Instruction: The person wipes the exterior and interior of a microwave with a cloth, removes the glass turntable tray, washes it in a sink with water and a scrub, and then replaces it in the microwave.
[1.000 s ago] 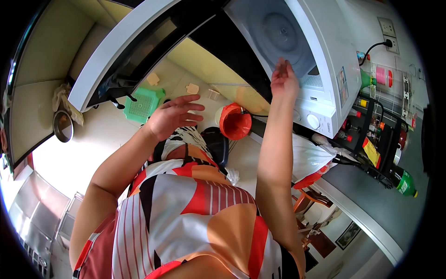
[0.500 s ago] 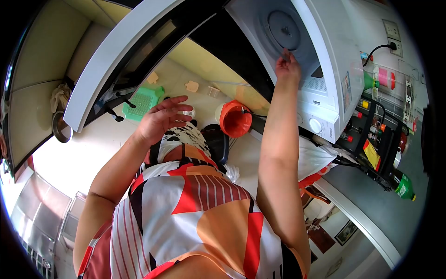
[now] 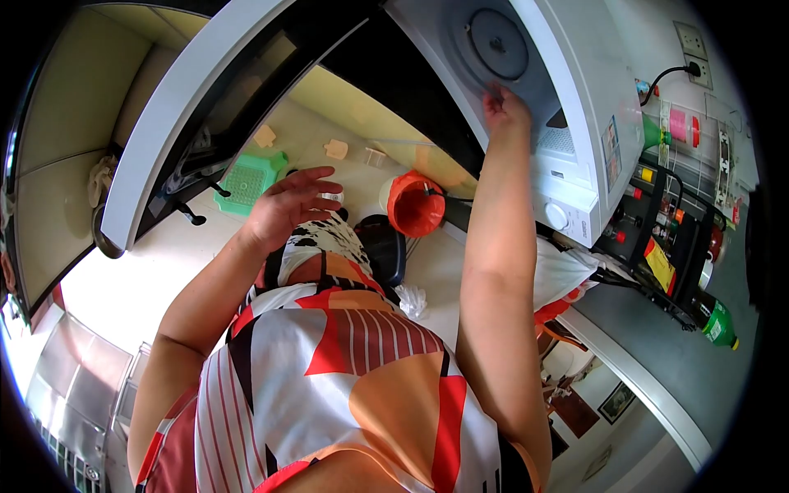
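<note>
A white microwave oven (image 3: 588, 164) has its door (image 3: 197, 90) swung wide to the left. My right hand (image 3: 507, 108) is inside the grey cavity, just below the round turntable (image 3: 498, 43). Its fingers are bent together near the cavity wall; whatever may be between them is hidden or too small to name. My left hand (image 3: 288, 207) hangs in the air below the door, palm turned inward, fingers stretched and apart, holding nothing. A control knob (image 3: 557, 216) is on the microwave's front panel, to the right of my right forearm.
On the floor stand an orange-lined bin (image 3: 416, 205) and a green plastic stool (image 3: 251, 182). A black rack (image 3: 657, 238) with bottles is right of the microwave, with a green bottle (image 3: 719, 325) beside it. A plug (image 3: 694, 69) sits in the wall socket.
My right hand has shifted slightly within the microwave, its fingers curling a little more. The whole view has tilted slightly, and my left hand stays nearly still.
</note>
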Demonstrator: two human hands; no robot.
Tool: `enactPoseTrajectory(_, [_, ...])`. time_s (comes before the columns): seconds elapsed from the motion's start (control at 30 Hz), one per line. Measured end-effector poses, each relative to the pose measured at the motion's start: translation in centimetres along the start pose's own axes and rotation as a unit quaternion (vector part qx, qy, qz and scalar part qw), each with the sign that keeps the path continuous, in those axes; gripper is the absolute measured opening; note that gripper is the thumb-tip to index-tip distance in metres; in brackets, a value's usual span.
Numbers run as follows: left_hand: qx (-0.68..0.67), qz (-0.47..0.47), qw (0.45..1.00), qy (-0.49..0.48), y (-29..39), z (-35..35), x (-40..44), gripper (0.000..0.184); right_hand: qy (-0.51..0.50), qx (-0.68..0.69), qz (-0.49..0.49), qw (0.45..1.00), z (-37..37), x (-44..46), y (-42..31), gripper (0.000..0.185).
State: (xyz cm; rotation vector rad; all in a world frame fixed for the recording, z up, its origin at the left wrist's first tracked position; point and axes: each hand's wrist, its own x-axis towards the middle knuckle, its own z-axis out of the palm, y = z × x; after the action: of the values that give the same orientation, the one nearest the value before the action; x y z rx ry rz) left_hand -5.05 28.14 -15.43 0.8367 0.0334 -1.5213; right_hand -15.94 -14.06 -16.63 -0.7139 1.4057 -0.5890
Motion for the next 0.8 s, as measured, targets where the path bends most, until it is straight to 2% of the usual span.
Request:
enactPoseTrajectory(0.27, [-0.007,-0.007,1.000,0.016,-0.2,0.0,0.1,0.044,0.043,-0.084,-0.012,0.995,1.1,-2.5,-0.3,0.018])
enactPoseTrajectory(0.47, [-0.023,0.008,0.999,0.023,-0.4,-0.6,0.1,0.043,0.149,-0.093,-0.036,0.984,0.0,0.4,-1.3,0.014])
enactPoseTrajectory(0.6, [-0.021,-0.005,0.999,0.045,-0.3,-0.8,-0.3,0.042,0.221,-0.074,-0.013,0.972,0.2,2.6,-2.2,0.015])
enactPoseTrajectory(0.63, [-0.020,-0.009,0.998,0.050,-0.3,-0.8,-0.4,0.041,0.227,-0.085,-0.013,0.970,0.2,2.6,-2.2,0.018])
enactPoseTrajectory(0.67, [-0.020,-0.009,0.998,0.052,-0.3,-0.9,-0.5,0.041,0.227,-0.152,-0.028,0.962,0.2,2.7,-2.5,0.020])
enactPoseTrajectory(0.7, [-0.020,-0.008,0.998,0.053,-0.3,-1.0,-0.5,0.041,0.222,-0.278,-0.045,0.934,0.2,2.7,-3.0,0.022])
enactPoseTrajectory(0.73, [-0.020,-0.007,0.998,0.054,-0.3,-1.1,-0.6,0.041,0.209,-0.476,-0.066,0.852,0.0,2.6,-3.4,0.024])
enactPoseTrajectory(0.77, [-0.024,-0.003,0.998,0.056,-0.3,-1.2,-0.6,0.041,0.173,-0.733,-0.077,0.653,0.0,2.4,-4.0,0.026])
enactPoseTrajectory(0.8, [-0.028,0.000,0.998,0.059,-0.4,-1.5,-0.7,0.040,0.146,-0.853,-0.076,0.495,0.4,2.2,-4.4,0.028])
